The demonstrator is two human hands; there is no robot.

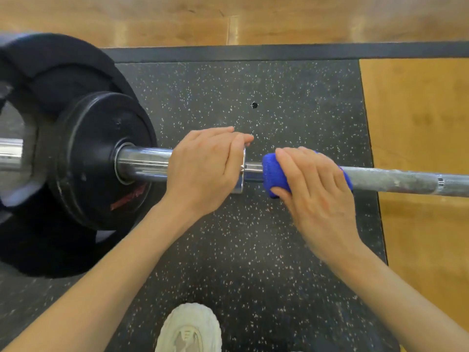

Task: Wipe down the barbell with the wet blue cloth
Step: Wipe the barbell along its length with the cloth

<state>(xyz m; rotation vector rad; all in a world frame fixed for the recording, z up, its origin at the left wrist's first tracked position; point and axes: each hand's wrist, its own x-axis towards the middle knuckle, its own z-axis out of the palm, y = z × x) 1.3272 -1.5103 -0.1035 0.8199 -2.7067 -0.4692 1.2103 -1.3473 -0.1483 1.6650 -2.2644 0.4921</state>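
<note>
On the speckled rubber floor mat [253,237]: barbell [396,180] lying level, cloth at the inner end of the shaft.

Right hand [317,189] lies over the wet blue cloth [275,174], which is wrapped round the shaft just beside the collar [241,171]; fingers curled down over cloth and bar, so the wrap presses on the metal all round, probably for a stroke along the shaft. Left hand [205,166] rests on the chrome sleeve [144,163] at the collar, fingers extended and close together, thumb side hidden; likely steadying the bar against rolling. Black weight plates [99,158] are loaded on the sleeve to the left. Shaft to the right of the cloth looks dull and chalky, judged not yet wiped. Mat is black with white flecks, bordered by wood flooring [418,123]; a pale shoe [190,329] at bottom edge.
</note>
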